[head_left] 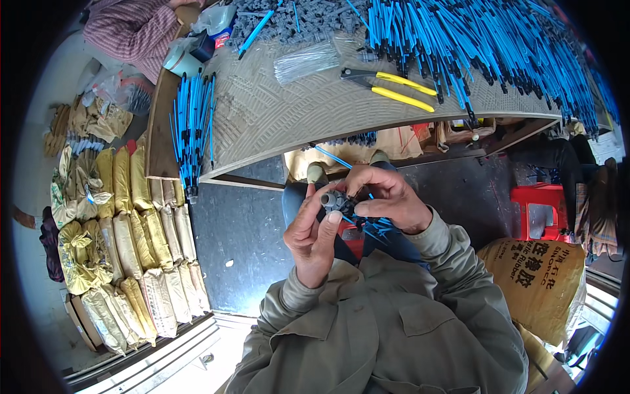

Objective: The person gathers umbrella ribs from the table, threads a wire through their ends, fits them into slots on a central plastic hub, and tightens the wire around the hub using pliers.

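Observation:
My left hand (312, 233) pinches a small grey round plastic fitting (333, 199) between thumb and fingers, above my lap. My right hand (390, 200) is closed beside it, its thumb and forefinger at a dark piece (350, 205) that meets the fitting; the fingers partly hide this piece. A thin blue rod (333, 157) sticks out past the right hand toward the table. Below the hands, several blue rods with black ends (374, 227) lie on my lap.
The table (256, 125) bears yellow-handled cutters (403, 92), a bundle of thin clear rods (306, 62), grey fittings (298, 23) and a big pile of blue rods (472, 46). Filled sacks (134, 243) stand left, a red stool (541, 203) right. Another person's sleeve (134, 33) shows far left.

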`<state>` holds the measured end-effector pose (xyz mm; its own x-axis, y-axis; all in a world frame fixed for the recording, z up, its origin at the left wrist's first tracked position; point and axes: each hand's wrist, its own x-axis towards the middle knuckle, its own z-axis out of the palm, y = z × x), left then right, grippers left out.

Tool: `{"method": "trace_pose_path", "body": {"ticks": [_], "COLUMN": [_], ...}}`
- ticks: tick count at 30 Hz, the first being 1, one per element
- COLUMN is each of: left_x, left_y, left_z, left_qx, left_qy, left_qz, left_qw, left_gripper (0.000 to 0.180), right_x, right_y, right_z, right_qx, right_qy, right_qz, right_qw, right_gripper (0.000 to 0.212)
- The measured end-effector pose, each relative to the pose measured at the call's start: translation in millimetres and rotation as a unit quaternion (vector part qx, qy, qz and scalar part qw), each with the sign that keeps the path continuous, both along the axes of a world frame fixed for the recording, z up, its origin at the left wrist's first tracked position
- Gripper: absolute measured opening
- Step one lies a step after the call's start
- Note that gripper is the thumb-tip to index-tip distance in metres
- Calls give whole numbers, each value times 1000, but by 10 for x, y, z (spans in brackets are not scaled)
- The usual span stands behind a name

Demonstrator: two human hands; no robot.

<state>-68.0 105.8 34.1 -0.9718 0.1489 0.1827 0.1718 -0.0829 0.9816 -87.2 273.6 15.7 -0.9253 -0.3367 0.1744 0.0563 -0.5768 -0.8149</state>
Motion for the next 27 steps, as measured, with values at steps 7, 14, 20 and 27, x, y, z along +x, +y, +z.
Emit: {"method": "trace_pose_path", "body": {"ticks": [7,14,20,27], "left_x": [-6,45,11,82], "left_y": [-2,-30,-30,-22], "left_z": [-4,21,42,55], "left_qx": [-14,-35,-52,-51], "left_qy": [24,11,56,48], "left_qz": [6,9,-5,7], "left_qw": [1000,999,997,997], "left_gripper": [33,33,32,33], "right_x": [-39,13,48,97], "right_y": [17,-5,-4,-38], "right_z": [116,145,175,151], "right_qx": [86,116,85,121], "right_qy": [60,62,1,57], "right_qz": [16,8,23,-9], "right_qw": [994,991,996,991], "right_gripper": [19,20,21,23]}}
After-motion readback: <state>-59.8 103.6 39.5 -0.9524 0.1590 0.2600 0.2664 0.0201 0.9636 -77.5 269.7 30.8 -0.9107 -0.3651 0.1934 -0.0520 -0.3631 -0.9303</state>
